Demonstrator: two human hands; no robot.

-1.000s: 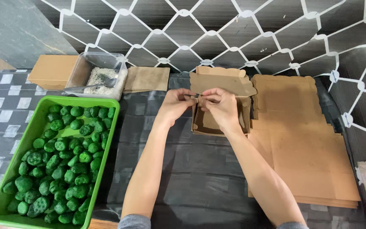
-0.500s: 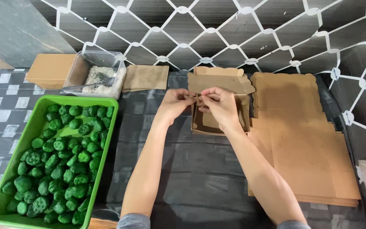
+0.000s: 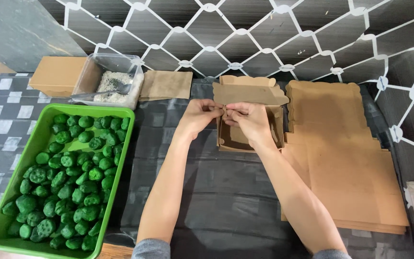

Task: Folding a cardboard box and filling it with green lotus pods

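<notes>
A small brown cardboard box [image 3: 250, 96] stands half folded at the middle of the dark table, its lid flap up at the back. My left hand [image 3: 198, 116] and my right hand [image 3: 250, 120] meet over its near left wall, fingertips pinching the cardboard edge between them. Both forearms reach in from the bottom of the head view. The box's inside is partly hidden by my right hand.
A stack of flat brown box blanks [image 3: 346, 158] lies to the right. A green tray [image 3: 34, 144] full of green rough balls sits left. Behind it are a clear tub [image 3: 89, 79] of white grains with a scoop, a closed brown box [image 3: 56, 74] and a flat card [image 3: 166, 85].
My hands stay on the box's near left wall; the fingers have shifted slightly on the cardboard. Nothing else has moved.
</notes>
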